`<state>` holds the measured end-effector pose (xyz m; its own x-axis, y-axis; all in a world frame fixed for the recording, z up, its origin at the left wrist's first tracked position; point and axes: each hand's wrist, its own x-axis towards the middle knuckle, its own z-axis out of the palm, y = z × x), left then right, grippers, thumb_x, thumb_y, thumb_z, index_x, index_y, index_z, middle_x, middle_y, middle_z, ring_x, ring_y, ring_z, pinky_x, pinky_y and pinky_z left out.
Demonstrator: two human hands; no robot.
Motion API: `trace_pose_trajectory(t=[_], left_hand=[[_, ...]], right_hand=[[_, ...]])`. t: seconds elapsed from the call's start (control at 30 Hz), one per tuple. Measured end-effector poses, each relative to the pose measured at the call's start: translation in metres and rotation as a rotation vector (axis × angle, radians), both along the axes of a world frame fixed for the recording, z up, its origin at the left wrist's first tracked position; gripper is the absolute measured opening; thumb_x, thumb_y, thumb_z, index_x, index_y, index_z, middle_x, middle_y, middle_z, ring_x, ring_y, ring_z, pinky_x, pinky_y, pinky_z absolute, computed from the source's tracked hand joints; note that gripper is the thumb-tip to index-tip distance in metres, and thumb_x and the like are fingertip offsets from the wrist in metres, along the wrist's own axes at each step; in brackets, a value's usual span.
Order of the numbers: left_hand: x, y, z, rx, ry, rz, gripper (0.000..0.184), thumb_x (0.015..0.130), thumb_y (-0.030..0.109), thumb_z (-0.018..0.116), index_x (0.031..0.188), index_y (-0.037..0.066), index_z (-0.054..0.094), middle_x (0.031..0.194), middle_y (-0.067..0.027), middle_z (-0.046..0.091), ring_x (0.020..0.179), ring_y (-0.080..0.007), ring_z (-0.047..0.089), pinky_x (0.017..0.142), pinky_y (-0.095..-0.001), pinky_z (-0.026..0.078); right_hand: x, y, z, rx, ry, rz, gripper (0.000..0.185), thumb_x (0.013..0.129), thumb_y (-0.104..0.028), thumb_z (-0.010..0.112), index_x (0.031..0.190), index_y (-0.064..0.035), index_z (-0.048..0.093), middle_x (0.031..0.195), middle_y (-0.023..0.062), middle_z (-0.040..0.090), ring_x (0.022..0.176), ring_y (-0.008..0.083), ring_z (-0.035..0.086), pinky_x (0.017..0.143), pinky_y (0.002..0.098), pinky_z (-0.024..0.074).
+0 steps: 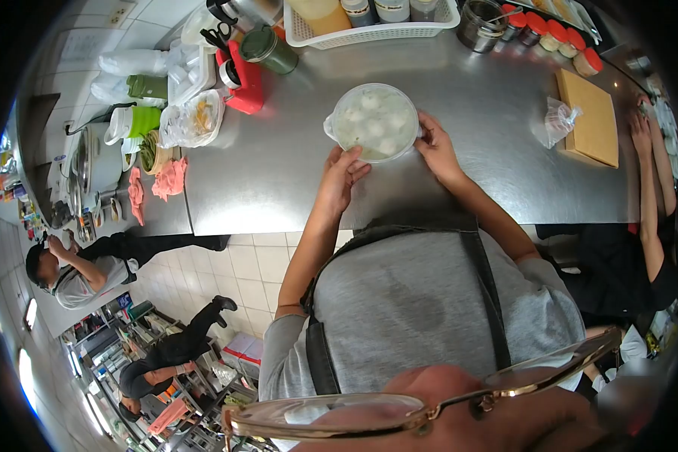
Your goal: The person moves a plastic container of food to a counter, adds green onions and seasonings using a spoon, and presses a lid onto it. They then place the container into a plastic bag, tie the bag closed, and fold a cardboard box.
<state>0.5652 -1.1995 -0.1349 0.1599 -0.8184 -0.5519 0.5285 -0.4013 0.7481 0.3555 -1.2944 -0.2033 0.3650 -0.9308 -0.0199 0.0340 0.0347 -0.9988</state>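
Observation:
A round clear plastic takeout bowl with a lid (377,124) stands on the steel counter in front of me. Pale liquid and several whitish round pieces show through it. My left hand (340,177) is at its near-left side, thumb against the rim and fingers curled below. On the opposite side, my right hand (435,148) grips the edge by the tab, thumb and fingers around it. Both hands touch the bowl.
On the steel counter (271,166) are a red holder with scissors (245,87), a green-filled jar (267,49), a white basket of bottles (377,34), red-lidded jars (554,36), a cardboard piece (589,120) and pink cloths (169,179). Other people stand left and right; a co-worker's hand (640,135) is far right.

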Motion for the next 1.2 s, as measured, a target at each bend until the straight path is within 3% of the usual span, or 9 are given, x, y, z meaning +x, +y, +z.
trace_pose_trajectory(t=[0.13,0.23,0.37,0.47,0.57,0.63,0.73,1.07,1.2], left_hand=[[0.019,0.003,-0.009,0.078,-0.313,-0.17,0.067,0.09,0.033,0.071,0.141,0.004,0.04,0.13,-0.0099,0.057,0.121,-0.0209,0.055,0.099,-0.0371,0.048],[0.032,0.006,-0.009,0.026,-0.417,-0.064,0.075,0.089,0.034,0.073,0.146,0.006,0.034,0.137,-0.0086,0.052,0.121,-0.0201,0.054,0.099,-0.0365,0.047],[0.04,-0.005,-0.001,-0.011,-0.321,0.027,0.081,0.088,0.034,0.075,0.149,0.006,0.029,0.142,-0.0095,0.047,0.121,-0.0205,0.055,0.097,-0.0373,0.049],[0.052,-0.014,-0.008,-0.011,-0.088,-0.066,0.084,0.085,0.031,0.078,0.149,0.003,0.03,0.142,-0.0132,0.046,0.122,-0.0201,0.052,0.095,-0.0346,0.046],[0.06,-0.016,-0.016,-0.047,-0.161,-0.131,0.079,0.085,0.032,0.078,0.144,-0.001,0.036,0.136,-0.0129,0.053,0.12,-0.0203,0.054,0.093,-0.0343,0.048],[0.059,-0.017,-0.014,-0.042,-0.149,-0.126,0.057,0.09,0.029,0.073,0.134,-0.001,0.05,0.122,-0.0084,0.064,0.11,-0.0176,0.062,0.092,-0.0322,0.052],[0.061,-0.019,-0.011,0.024,-0.073,-0.152,0.05,0.09,0.028,0.073,0.127,0.0,0.055,0.119,-0.0079,0.065,0.107,-0.017,0.064,0.092,-0.0319,0.052],[0.063,-0.018,-0.026,-0.061,-0.02,-0.189,0.044,0.089,0.022,0.074,0.122,-0.001,0.057,0.116,-0.0097,0.066,0.106,-0.019,0.065,0.095,-0.0335,0.052],[0.062,-0.014,-0.027,-0.049,-0.009,-0.216,0.039,0.09,0.021,0.073,0.119,-0.001,0.059,0.11,-0.0085,0.069,0.096,-0.0195,0.069,0.091,-0.0338,0.055]], right_hand=[[-0.005,0.008,-0.005,0.116,-0.074,-0.079,0.056,0.087,0.008,0.06,0.14,-0.0029,0.046,0.123,0.0069,0.051,0.099,0.0139,0.054,0.089,0.0271,0.0478],[-0.016,0.015,-0.004,0.197,-0.125,0.005,0.054,0.088,0.007,0.059,0.139,0.0012,0.041,0.12,0.0085,0.051,0.105,0.0165,0.053,0.096,0.0287,0.0459],[-0.018,0.018,0.018,0.366,-0.169,0.082,0.052,0.089,0.005,0.057,0.137,0.0039,0.038,0.118,0.011,0.052,0.107,0.0182,0.054,0.098,0.0301,0.0453],[-0.015,0.017,0.03,0.417,-0.175,0.089,0.048,0.09,0.003,0.057,0.135,0.0054,0.039,0.114,0.0115,0.055,0.109,0.0186,0.055,0.099,0.0308,0.045],[-0.014,0.015,0.027,0.35,-0.11,0.104,0.044,0.09,0.003,0.057,0.132,0.0033,0.041,0.109,0.0087,0.056,0.105,0.0168,0.055,0.096,0.0301,0.0452],[-0.012,0.015,0.015,0.349,-0.118,0.117,0.037,0.091,0.004,0.055,0.127,0.001,0.045,0.103,0.0063,0.055,0.098,0.0146,0.054,0.092,0.0296,0.0458],[-0.011,0.013,0.009,0.321,-0.102,0.077,0.031,0.092,0.004,0.053,0.123,-0.0002,0.047,0.101,0.0052,0.054,0.094,0.0133,0.053,0.088,0.0284,0.0459],[-0.016,0.006,0.016,0.46,-0.132,0.018,0.033,0.093,0.001,0.054,0.125,-0.0018,0.047,0.103,0.0068,0.054,0.093,0.0129,0.054,0.076,0.0273,0.0517],[-0.022,-0.003,0.023,0.538,-0.135,0.1,0.034,0.096,-0.009,0.053,0.129,-0.0015,0.046,0.102,0.0089,0.06,0.083,0.0149,0.063,0.073,0.0263,0.0525]])
